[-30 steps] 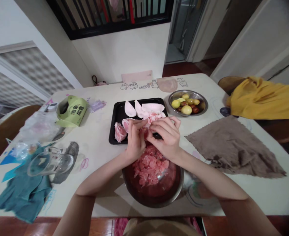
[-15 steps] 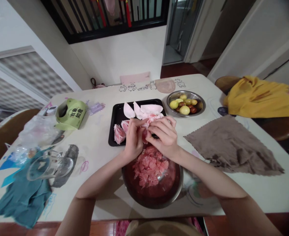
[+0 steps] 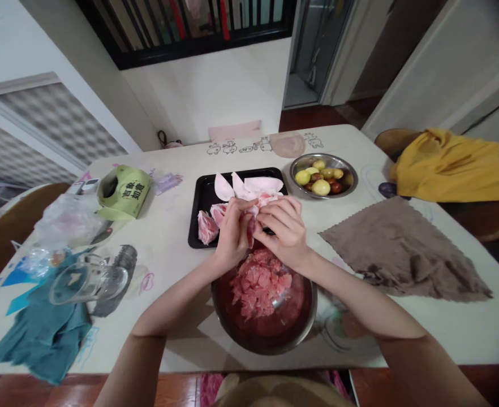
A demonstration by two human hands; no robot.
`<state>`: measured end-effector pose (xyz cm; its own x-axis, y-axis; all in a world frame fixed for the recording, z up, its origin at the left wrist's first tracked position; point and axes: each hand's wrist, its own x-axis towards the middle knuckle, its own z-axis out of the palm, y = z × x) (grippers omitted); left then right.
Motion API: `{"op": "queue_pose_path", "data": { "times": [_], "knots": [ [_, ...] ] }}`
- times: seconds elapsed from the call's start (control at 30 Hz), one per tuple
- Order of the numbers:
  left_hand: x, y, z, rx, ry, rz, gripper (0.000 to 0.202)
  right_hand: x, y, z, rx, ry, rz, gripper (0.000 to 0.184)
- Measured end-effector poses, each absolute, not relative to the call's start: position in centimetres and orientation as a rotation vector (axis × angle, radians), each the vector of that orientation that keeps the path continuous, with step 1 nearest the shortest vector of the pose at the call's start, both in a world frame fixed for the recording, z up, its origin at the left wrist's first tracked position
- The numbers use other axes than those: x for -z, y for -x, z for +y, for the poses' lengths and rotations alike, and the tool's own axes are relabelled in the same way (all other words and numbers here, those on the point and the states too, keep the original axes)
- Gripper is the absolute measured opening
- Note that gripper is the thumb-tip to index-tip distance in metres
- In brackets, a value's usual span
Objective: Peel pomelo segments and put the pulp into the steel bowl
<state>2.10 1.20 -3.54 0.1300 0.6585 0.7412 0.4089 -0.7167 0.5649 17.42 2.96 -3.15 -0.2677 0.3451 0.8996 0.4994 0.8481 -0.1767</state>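
My left hand (image 3: 231,233) and my right hand (image 3: 284,230) meet over the far rim of a steel bowl (image 3: 302,325), both closed on one pink pomelo segment (image 3: 249,229) held between them. Peeled pink pomelo flesh (image 3: 260,281) is heaped in the bowl. Just beyond my hands lies a black tray (image 3: 202,198) with pale peel pieces (image 3: 249,186) and more pomelo segments (image 3: 207,226).
A steel bowl of small green and red fruit (image 3: 322,180) stands at the back right. A brown cloth (image 3: 398,254) lies on the right, a yellow cloth (image 3: 453,167) on a chair. On the left are a glass mug (image 3: 86,281), a teal cloth (image 3: 41,333), a plastic bag (image 3: 65,223) and a green packet (image 3: 122,191).
My hands have stayed together over the bowl's far rim, the fingers shifting slightly on the segment. The view has wobbled a little.
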Motion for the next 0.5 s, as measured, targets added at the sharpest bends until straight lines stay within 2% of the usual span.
{"op": "queue_pose_path", "data": {
  "times": [0.23,0.5],
  "knots": [
    [2.9,-1.9,1.0,-1.64,-2.139,1.049,0.028,2.4,-17.9,3.4,0.17,0.64,-1.89,0.014],
    [2.5,-1.9,1.1,-1.5,-2.084,1.105,0.034,2.0,-17.9,3.2,0.282,0.726,-1.941,0.01]
  ]
}}
